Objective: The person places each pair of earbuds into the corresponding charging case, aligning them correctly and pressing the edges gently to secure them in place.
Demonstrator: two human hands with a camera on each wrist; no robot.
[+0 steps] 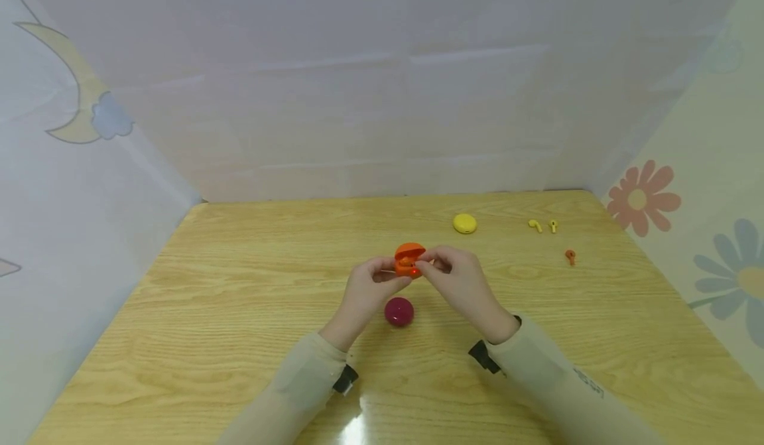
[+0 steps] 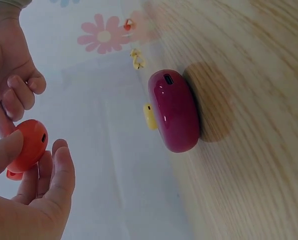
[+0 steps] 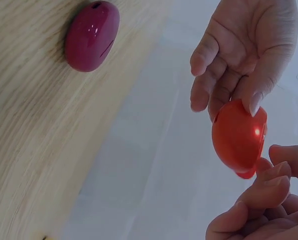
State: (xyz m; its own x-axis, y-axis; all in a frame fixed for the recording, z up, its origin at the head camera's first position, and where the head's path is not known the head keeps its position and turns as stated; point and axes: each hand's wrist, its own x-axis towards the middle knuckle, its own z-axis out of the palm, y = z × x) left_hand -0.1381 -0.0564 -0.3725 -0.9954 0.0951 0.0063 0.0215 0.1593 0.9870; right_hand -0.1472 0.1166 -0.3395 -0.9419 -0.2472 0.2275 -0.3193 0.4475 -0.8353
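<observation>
An orange earbud case (image 1: 405,269) with its lid raised is held up off the table, a red light glowing on its front. My left hand (image 1: 371,287) grips the case from the left, thumb in front and fingers behind. At its opening, the thumb and forefinger of my right hand (image 1: 458,282) pinch what looks like an orange earbud, mostly hidden by the fingertips. Below the hands, a closed dark-red case (image 1: 399,312) rests on the table. Another orange earbud (image 1: 570,256) lies far to the right.
A closed yellow case (image 1: 464,223) sits toward the table's back. To its right lie two yellow earbuds (image 1: 535,225), side by side. Patterned cloth walls (image 1: 382,100) surround the wooden table (image 1: 239,286) at the back and both sides.
</observation>
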